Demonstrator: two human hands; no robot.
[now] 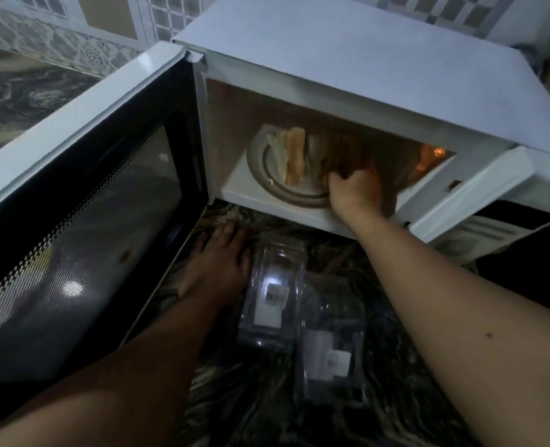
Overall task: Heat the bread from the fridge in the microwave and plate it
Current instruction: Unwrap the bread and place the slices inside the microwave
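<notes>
Two hands are seen: the right hand [356, 191], grip hidden, is reached into the microwave [348, 69] just right of the bread [294, 159], whose long axis runs front-to-back on the plate [260, 162] at frame centre, while the left hand [219, 262] lies flat, empty, on the table [331, 262] below.

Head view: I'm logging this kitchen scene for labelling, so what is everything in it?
microwave: one, white, on the counter, door open.
microwave door: one, white frame, dark mesh window, swung left.
turntable plate: one, pale, inside the microwave.
bread: golden pieces, on the plate.
plastic containers: two, clear, labelled, on the counter.
counter: dark marbled.
left hand: flat on the counter.
right hand: inside the microwave at the plate's edge.
</notes>
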